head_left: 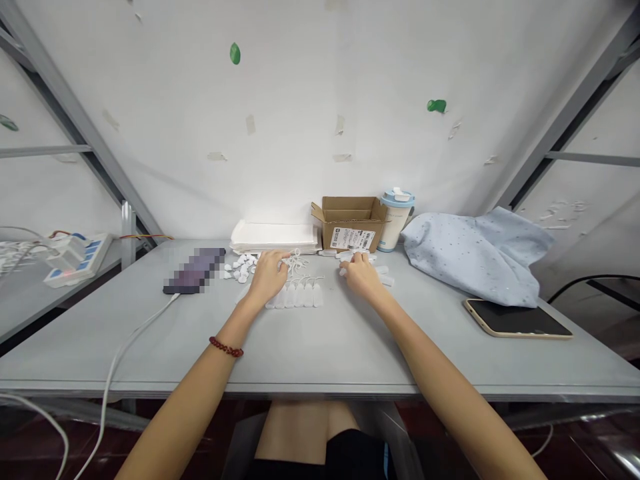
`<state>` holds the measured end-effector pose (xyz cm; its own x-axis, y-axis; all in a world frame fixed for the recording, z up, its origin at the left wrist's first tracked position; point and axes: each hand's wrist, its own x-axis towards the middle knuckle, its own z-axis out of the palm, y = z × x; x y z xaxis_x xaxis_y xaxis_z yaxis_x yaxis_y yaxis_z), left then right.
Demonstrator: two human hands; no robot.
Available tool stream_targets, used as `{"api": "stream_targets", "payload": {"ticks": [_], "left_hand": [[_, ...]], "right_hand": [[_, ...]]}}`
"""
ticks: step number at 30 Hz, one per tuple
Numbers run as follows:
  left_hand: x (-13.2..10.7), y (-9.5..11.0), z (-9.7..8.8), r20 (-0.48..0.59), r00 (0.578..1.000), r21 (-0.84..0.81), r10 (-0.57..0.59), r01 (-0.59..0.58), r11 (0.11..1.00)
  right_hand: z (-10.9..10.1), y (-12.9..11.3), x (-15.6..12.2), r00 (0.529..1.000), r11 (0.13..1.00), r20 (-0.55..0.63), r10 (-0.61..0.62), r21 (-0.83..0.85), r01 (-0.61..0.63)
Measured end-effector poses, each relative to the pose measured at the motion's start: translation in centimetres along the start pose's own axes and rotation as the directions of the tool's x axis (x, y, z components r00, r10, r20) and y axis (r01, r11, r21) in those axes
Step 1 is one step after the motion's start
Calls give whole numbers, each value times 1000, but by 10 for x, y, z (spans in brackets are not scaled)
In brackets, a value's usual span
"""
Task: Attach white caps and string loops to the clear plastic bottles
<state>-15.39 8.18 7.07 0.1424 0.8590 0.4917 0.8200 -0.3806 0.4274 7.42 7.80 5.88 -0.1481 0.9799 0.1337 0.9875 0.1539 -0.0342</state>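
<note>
My left hand (269, 275) is over the left part of the work area, its fingers curled and the index fingertip at a looped white cord (296, 253). More thin white cords (297, 268) lie loose beside it. Just below, several small translucent tubes (301, 296) lie side by side in a row, with cords at their upper ends. Small white caps (242, 268) are heaped left of this hand. My right hand (362, 273) has its fingers closed on a translucent tube, mostly hidden by them. Further translucent tubes (384, 277) lie around its fingertips.
Behind the hands stand a stack of white sheets (273, 235), an open cardboard box (353, 230) and a lidded cup (395, 223). Light blue cloth (475, 250) and a phone (517, 319) lie right. Another phone (195, 270) with a white cable (125, 343) lies left.
</note>
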Motion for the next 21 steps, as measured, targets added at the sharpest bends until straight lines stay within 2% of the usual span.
{"api": "stream_targets", "payload": {"ticks": [3,6,10,14,21], "left_hand": [[-1,2,0,17,1000,-3,3,-3,1000],[-2,5,1,51,998,-6,34,-33,999],[-5,9,6,88,990,-16,113,-112,994],[-8,13,12,85,979,-30,187,-185,982],[-10,17,15,68,962,-55,263,-259,964]], "right_hand": [[2,1,0,998,999,-27,-51,-2,51],[2,0,1,990,992,-101,-101,60,108],[0,-6,2,960,934,-228,-163,277,224],[-2,-15,0,945,849,-257,-202,434,300],[2,-23,-3,920,812,-306,-245,453,368]]}}
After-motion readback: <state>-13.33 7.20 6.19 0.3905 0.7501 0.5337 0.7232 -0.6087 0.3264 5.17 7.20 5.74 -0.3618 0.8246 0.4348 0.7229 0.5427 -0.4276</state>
